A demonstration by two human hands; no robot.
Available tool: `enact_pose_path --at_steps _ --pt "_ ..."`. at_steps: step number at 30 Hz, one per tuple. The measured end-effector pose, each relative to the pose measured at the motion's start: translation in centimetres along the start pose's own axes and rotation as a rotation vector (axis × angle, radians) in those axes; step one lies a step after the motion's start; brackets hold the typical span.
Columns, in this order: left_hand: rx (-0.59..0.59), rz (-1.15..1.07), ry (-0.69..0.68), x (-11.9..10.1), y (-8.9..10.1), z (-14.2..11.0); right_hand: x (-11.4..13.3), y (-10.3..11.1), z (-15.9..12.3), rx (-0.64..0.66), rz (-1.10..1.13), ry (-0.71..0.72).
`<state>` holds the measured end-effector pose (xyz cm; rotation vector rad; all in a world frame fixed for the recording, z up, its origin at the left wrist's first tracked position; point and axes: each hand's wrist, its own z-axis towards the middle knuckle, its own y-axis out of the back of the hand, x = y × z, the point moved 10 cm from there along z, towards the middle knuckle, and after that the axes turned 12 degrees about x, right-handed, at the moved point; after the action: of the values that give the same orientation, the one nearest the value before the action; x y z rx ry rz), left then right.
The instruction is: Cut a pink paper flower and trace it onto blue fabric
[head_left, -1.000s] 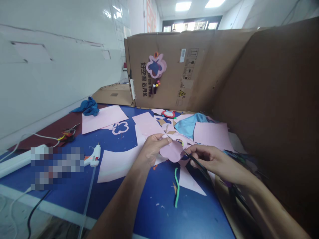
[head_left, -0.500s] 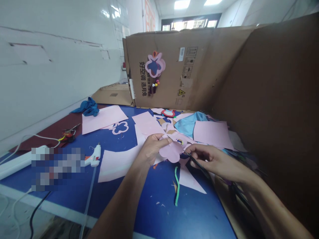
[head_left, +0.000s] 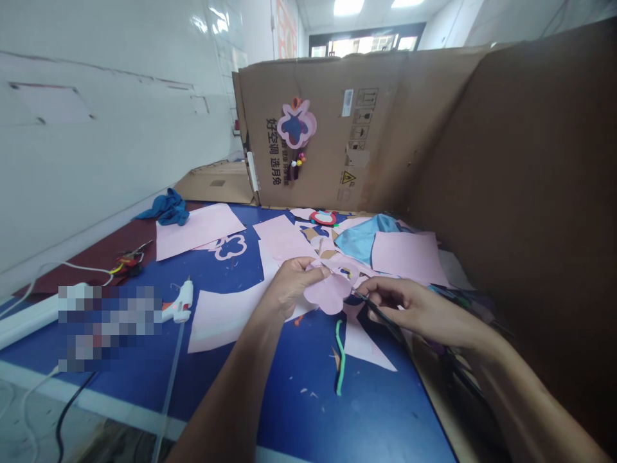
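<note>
Our left hand (head_left: pixel 292 289) clamps the pink paper flower (head_left: pixel 330 297) steady, while our right hand (head_left: pixel 409 307) grips black scissors (head_left: pixel 380 316) close against its edge.

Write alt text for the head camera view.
Two hands work over a blue table: the left hand pinches a pink flower cutout while the right hand holds black scissors at its edge. Pink sheets, a glue gun and a cardboard wall surround them.
</note>
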<state>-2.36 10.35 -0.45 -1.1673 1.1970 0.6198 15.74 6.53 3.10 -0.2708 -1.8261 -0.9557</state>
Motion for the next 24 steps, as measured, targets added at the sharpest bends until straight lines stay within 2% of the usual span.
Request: enact_pose_path --at_steps 6,11,13,16,18,21,24 --pt "-0.08 0.004 -0.044 -1.0 1.6 -0.2 -0.6 0.2 -0.4 0.054 0.047 -0.042" --pt "-0.083 -0.051 -0.092 -1.7 2.4 -0.2 -2.6 1.0 -0.9 0.107 0.073 -0.041" --pt "-0.061 -0.082 -0.115 -1.9 2.2 -0.2 -3.9 1.9 -0.8 0.045 -0.021 -0.075" --pt "-0.033 -0.109 -0.124 -2.0 1.9 -0.2 -5.8 3.5 -0.3 -0.149 -0.298 -0.192" --pt "-0.028 -0.122 -0.126 -2.0 1.7 -0.3 -6.8 3.6 0.2 -0.211 -0.456 -0.289" --pt "-0.032 -0.131 -0.129 -2.1 1.5 -0.3 -7.4 2.4 1.3 -0.175 -0.614 -0.349" --pt "-0.031 -0.147 -0.137 -2.1 1.2 -0.4 -7.5 1.7 1.7 -0.136 -0.663 -0.343"
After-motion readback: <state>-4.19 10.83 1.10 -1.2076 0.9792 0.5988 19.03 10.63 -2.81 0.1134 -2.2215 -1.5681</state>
